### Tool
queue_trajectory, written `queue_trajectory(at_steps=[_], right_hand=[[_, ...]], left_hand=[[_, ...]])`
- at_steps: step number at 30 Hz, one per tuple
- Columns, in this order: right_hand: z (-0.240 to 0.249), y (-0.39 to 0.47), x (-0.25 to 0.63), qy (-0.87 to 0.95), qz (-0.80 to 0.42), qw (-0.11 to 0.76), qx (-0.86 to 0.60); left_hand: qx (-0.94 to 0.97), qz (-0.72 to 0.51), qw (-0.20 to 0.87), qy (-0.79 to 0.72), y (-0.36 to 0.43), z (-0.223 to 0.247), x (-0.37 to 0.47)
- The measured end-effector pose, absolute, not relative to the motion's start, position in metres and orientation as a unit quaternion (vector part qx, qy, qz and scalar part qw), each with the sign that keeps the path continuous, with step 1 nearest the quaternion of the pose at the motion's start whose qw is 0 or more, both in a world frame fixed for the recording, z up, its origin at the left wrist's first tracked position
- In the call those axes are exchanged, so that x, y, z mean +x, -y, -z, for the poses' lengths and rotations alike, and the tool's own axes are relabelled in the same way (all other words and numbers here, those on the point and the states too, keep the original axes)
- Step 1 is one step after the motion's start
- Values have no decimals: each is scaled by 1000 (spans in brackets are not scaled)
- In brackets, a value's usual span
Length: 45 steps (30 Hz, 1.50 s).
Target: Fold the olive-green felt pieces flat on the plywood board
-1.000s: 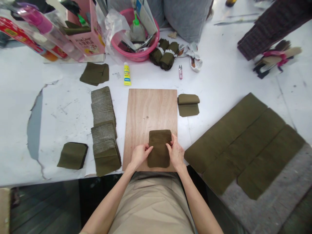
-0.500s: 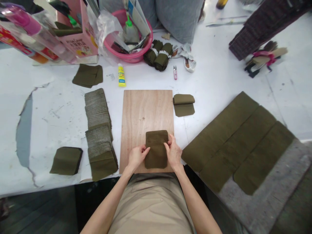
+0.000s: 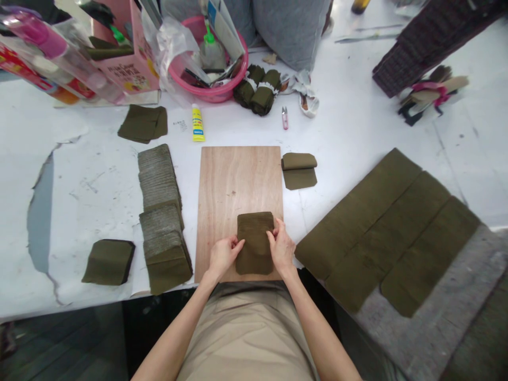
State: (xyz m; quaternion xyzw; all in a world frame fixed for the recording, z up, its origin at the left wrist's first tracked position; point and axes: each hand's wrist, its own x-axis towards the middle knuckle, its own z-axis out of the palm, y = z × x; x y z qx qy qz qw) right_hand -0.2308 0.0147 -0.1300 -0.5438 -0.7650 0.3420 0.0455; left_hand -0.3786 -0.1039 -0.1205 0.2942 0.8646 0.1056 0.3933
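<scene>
An olive-green fabric piece (image 3: 254, 243), roughly rectangular with rounded lower corners, lies over the lower part of a wooden board (image 3: 234, 174). My left hand (image 3: 223, 256) pinches its left edge, the thumb on top and the fingers partly tucked under. On the opposite edge, my right hand (image 3: 282, 247) grips the fabric in the same way, thumb over the cloth. The undersides of the fingers are hidden. Just right of the board lies a folded olive fabric piece (image 3: 299, 179).
Overlapping fabric pieces (image 3: 162, 180) run in a column left of the board, beside a small stack (image 3: 109, 262). Large fabric panels (image 3: 381, 238) cover the right side. Behind the board are a yellow tube (image 3: 197, 124), thread snips (image 3: 284, 118) and a pink basket (image 3: 214, 94).
</scene>
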Motion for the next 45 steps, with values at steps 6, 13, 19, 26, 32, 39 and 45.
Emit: queue_trajectory(at_steps=[6, 13, 19, 26, 32, 39, 45], right_hand=[[130, -15, -231, 787, -317, 48, -527], [127, -24, -232, 819, -294, 8, -492], [126, -35, -234, 828, -311, -5, -467], [128, -32, -229, 835, -320, 23, -448], [129, -36, -232, 823, -343, 29, -453], [129, -43, -237, 806, -347, -1, -480], [127, -52, -242, 818, -330, -51, -467]], left_hand=[[305, -98, 391, -863, 103, 121, -377], [333, -48, 353, -873, 100, 114, -378], [388, -92, 288, -870, 93, 110, -383], [490, -81, 257, -829, 82, 109, -394], [522, -80, 275, -803, 75, 110, -402], [523, -87, 274, -803, 76, 111, -402], [530, -82, 263, -802, 75, 113, -402]])
